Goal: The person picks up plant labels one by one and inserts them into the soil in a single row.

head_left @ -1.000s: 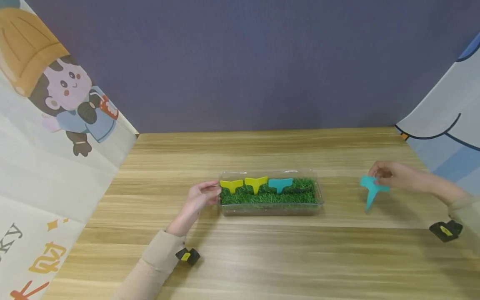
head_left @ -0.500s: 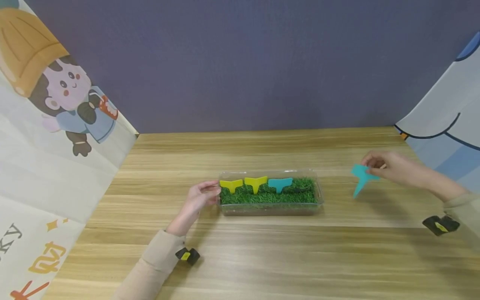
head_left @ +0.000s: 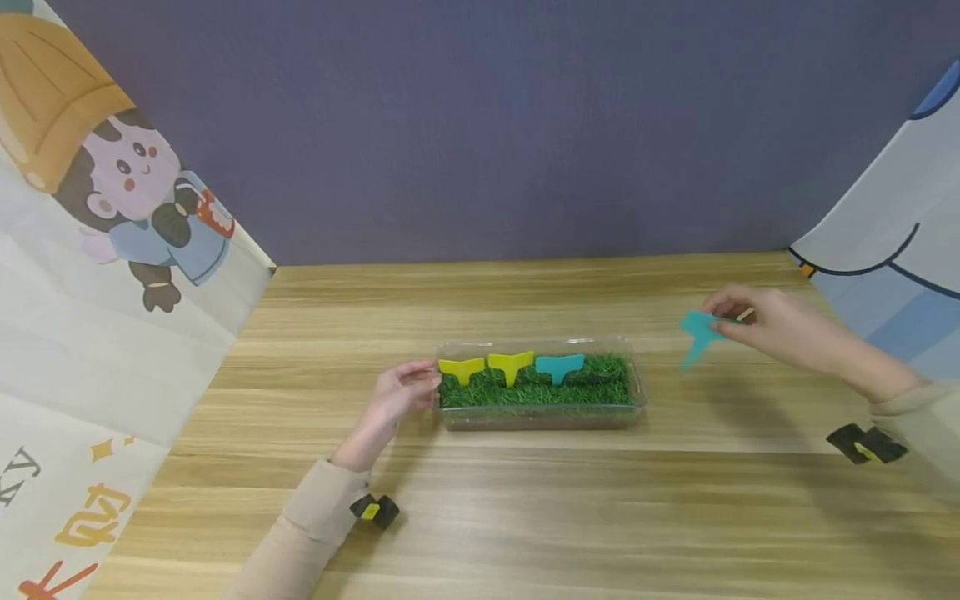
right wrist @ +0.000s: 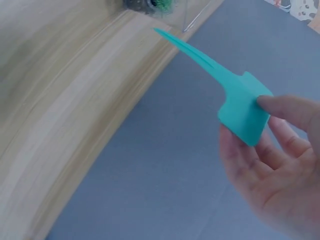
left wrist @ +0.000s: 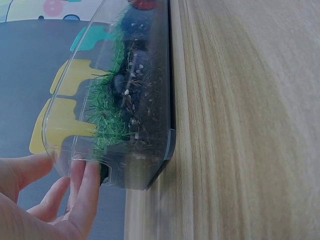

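Note:
A clear plastic box (head_left: 540, 422) with green grass over dark soil stands mid-table in the head view. Two yellow T-shaped plant labels (head_left: 512, 364) and a blue-green one (head_left: 559, 366) stand upright in its grass, left to centre. My left hand (head_left: 397, 393) rests its fingers against the box's left end; in the left wrist view the fingertips (left wrist: 89, 172) touch the end wall, with the thumb by the rim. My right hand (head_left: 780, 329) pinches another blue-green plant label (right wrist: 245, 107) by its head, in the air right of the box, its pointed stem tilted down and leftward.
The grass (head_left: 611, 371) at the box's right end carries no label. A wood-grain table (head_left: 525, 517) surrounds the box. Behind stands a dark blue-grey panel (head_left: 525, 133), with a printed white cloth (head_left: 67, 350) at the left.
My right hand has moved left and away from me, bringing the pinched plant label nearer the box. The left hand and the box stay in place.

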Tool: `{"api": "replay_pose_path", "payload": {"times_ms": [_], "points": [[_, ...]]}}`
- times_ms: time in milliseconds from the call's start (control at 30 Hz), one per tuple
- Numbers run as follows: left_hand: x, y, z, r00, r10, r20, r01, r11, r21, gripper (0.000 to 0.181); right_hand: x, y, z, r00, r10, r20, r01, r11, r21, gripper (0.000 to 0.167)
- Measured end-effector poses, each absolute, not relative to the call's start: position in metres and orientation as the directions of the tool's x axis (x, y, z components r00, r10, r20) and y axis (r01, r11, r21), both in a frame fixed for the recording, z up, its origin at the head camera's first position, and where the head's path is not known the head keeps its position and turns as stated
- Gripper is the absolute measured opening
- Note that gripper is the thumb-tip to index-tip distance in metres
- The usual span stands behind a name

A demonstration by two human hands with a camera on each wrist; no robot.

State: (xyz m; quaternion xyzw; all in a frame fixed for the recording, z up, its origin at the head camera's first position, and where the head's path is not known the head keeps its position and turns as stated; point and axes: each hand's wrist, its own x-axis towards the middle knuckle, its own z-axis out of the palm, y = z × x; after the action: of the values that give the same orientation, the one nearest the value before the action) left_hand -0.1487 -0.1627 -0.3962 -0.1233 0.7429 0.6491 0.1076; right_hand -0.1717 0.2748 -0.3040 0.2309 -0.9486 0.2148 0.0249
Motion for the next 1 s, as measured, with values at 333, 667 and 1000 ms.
{"api": "replay_pose_path", "payload": {"times_ms": [333,667,1000], "points": [[-0.148,-0.163,-0.396,-0.947,-0.053,-0.317,-0.321,0.134,0.937,0.039,-0.171,0.260,-0.294,-0.916,-0.381,0.129,-0.395,0.792,-0.465,0.021],[-0.149,-0.163,-0.396,-0.948,-0.052,-0.316,-0.320,0.135,0.938,0.038,-0.168,0.240,-0.292,-0.885,-0.393,0.249,-0.465,0.754,-0.463,0.013],[-0.149,-0.163,-0.396,-0.949,-0.043,-0.313,-0.316,0.139,0.939,0.038,-0.169,0.227,-0.298,-0.826,-0.471,0.309,-0.563,0.678,-0.473,0.013]]}}
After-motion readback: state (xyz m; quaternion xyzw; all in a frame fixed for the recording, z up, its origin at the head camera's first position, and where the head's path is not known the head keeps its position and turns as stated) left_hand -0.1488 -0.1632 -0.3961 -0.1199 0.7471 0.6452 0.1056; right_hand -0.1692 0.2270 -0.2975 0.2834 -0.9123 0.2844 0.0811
